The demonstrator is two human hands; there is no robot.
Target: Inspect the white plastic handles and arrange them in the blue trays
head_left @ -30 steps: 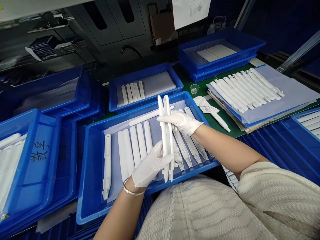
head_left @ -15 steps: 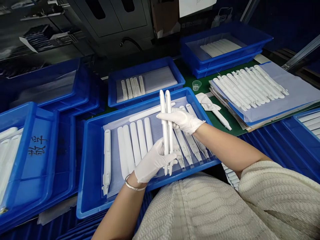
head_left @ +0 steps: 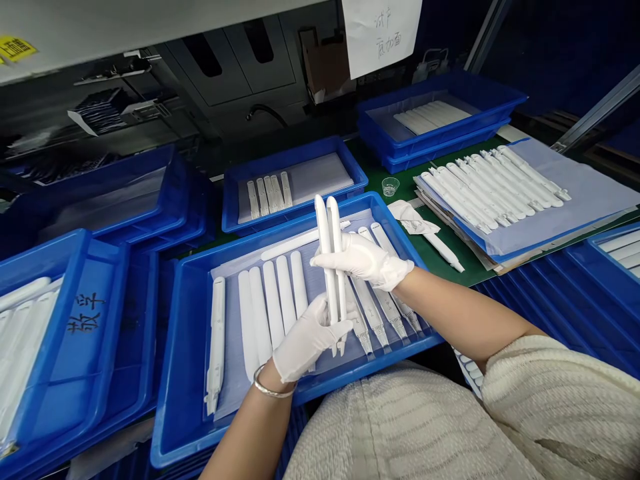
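Observation:
Both my hands wear white gloves and hold two long white plastic pieces (head_left: pixel 329 230) side by side, upright, over a blue tray (head_left: pixel 185 360). My left hand (head_left: pixel 307 337) is closed round their lower ends. My right hand (head_left: pixel 367 259) pinches them near the middle. In the tray, on a pale sheet, lie several smooth white covers (head_left: pixel 273 300) at the left and several toothed white pieces (head_left: pixel 387 313) under my right wrist. One longer white piece (head_left: pixel 216 343) lies alone at the tray's left side.
More blue trays surround this one: one behind (head_left: pixel 295 180) with a few small pieces, stacked ones at back right (head_left: pixel 440 120), one at left (head_left: pixel 60 347) with black writing. A sheet with a row of white pieces (head_left: pixel 493 183) lies at right, beside a small clear cup (head_left: pixel 390 186).
The two pieces stay upright in both hands; my grip has hardly shifted. The view has tilted down and back up a little.

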